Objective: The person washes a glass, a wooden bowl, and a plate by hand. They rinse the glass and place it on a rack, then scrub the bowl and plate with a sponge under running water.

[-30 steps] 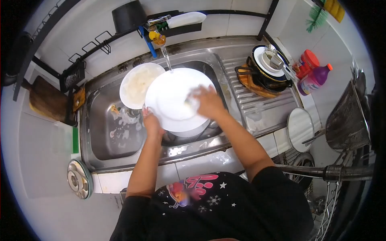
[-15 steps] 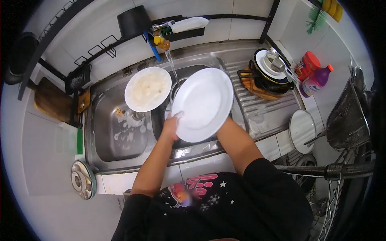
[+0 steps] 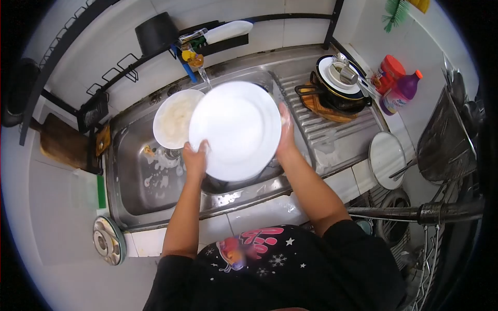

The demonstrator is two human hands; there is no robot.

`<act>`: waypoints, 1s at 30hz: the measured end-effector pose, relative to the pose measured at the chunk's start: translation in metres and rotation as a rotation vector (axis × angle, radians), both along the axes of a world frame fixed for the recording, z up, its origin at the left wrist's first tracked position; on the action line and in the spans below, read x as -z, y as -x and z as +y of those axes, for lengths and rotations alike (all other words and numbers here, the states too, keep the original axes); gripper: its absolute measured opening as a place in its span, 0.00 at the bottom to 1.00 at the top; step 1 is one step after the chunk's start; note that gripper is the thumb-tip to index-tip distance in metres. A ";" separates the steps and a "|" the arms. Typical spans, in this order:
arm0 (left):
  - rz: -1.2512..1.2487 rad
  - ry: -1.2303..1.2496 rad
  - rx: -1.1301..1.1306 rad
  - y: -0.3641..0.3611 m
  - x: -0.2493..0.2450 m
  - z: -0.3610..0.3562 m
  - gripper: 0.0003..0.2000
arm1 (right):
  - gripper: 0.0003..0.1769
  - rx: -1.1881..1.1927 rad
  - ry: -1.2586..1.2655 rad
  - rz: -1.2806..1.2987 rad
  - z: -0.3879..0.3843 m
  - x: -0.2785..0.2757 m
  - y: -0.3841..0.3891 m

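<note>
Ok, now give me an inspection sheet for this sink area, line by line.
Surface: steel sink, wet, suds near the drain; tap running.
Job's things: plate held tilted over the sink; second plate, soapy, to its left and partly hidden by it.
Clutter: stacked dishes on the drainboard; lid on the counter.
Hands: left hand grips the plate's lower left rim; right hand holds its right rim.
Cables: nothing seen.
Surroundings: purple bottle and red tub at right; cutting board at left; black pot on the wall rack.
</note>
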State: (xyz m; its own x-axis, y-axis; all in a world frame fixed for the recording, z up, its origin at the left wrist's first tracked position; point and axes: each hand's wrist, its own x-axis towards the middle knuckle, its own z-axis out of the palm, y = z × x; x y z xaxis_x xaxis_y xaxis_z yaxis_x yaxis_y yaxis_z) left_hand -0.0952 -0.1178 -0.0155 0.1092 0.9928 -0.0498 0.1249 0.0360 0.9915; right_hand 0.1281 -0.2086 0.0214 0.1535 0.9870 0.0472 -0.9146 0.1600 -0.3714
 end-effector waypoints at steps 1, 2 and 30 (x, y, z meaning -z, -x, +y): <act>0.017 -0.004 0.029 0.001 0.004 -0.005 0.13 | 0.31 -0.002 0.013 -0.044 0.001 0.009 0.002; 0.031 -0.009 0.057 -0.001 0.010 -0.011 0.13 | 0.31 -0.005 0.026 -0.090 0.002 0.020 0.005; -0.055 0.184 -0.195 -0.025 -0.018 0.019 0.16 | 0.36 0.417 1.162 -2.460 0.116 0.076 -0.156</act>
